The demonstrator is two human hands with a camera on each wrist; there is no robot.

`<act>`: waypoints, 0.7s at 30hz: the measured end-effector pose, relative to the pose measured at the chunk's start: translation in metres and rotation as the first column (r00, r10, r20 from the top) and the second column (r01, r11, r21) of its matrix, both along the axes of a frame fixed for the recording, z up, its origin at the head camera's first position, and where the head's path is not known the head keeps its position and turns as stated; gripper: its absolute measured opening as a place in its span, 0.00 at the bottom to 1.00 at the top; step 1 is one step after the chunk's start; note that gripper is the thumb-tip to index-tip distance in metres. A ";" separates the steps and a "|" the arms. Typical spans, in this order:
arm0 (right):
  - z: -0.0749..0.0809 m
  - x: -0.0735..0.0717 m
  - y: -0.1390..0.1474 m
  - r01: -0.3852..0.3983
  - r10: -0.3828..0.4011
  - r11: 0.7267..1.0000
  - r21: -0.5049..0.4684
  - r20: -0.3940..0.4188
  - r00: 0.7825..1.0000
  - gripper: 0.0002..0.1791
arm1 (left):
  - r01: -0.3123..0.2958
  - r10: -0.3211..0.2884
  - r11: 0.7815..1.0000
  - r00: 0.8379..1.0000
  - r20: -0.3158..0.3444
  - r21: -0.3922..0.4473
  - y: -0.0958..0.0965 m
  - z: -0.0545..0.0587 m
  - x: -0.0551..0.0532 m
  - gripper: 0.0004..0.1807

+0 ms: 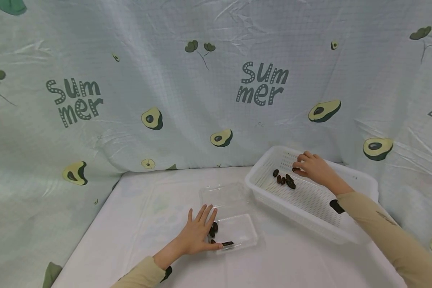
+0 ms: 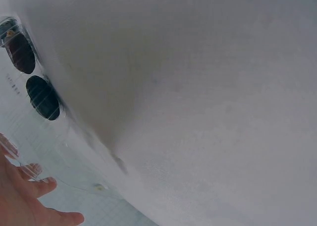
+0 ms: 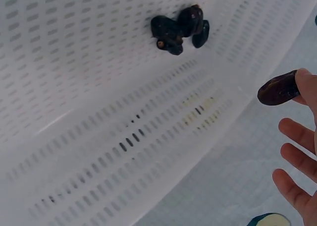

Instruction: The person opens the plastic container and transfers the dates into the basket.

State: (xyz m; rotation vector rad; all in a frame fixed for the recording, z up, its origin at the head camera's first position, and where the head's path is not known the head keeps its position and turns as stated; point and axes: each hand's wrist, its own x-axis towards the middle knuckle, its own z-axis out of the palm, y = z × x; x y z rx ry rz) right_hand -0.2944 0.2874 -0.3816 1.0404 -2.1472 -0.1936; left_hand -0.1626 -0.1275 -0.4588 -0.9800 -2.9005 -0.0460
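My right hand (image 1: 318, 171) is over the far part of a white perforated basket (image 1: 291, 211). Between thumb and finger it pinches a dark, glossy date (image 3: 278, 88), the other fingers spread apart. Several more dates (image 1: 290, 182) lie on the basket's floor. My left hand (image 1: 192, 237) is spread with straight fingers at the left side of a clear plastic clamshell box (image 1: 242, 229), its thumb along the near edge. Several dates (image 2: 43, 98) sit inside the box along its left and near sides, partly hidden by that hand in the head view.
The box's clear lid (image 1: 223, 195) lies folded back behind it. A white cloth covers the table (image 1: 158, 192). Behind the table hangs a pale curtain (image 1: 187, 92) printed with avocados, close to the basket's far side.
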 end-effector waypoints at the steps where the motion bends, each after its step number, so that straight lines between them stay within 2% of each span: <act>1: -0.001 -0.002 0.002 0.025 -0.025 1.000 0.000 0.020 0.999 0.10 | -0.001 0.001 1.000 1.000 -0.002 -0.001 0.000 0.000 0.000 0.56; 5: -0.008 -0.008 0.007 0.115 -0.116 0.993 0.008 0.090 0.989 0.07 | -0.003 0.003 1.000 1.000 -0.006 0.000 0.001 -0.001 0.000 0.56; 11: -0.021 -0.016 0.016 0.181 -0.181 0.983 0.014 0.140 0.973 0.05 | -0.007 0.007 1.000 1.000 0.006 -0.005 0.000 -0.001 0.000 0.56; 17: -0.029 -0.020 0.019 0.271 -0.274 0.962 0.046 0.235 0.933 0.04 | -0.005 0.005 1.000 1.000 0.015 -0.002 -0.001 -0.001 0.001 0.56; 21: -0.032 -0.019 0.018 0.278 -0.282 0.959 0.051 0.225 0.933 0.05 | -0.006 0.007 1.000 1.000 0.022 -0.006 -0.002 -0.002 0.001 0.56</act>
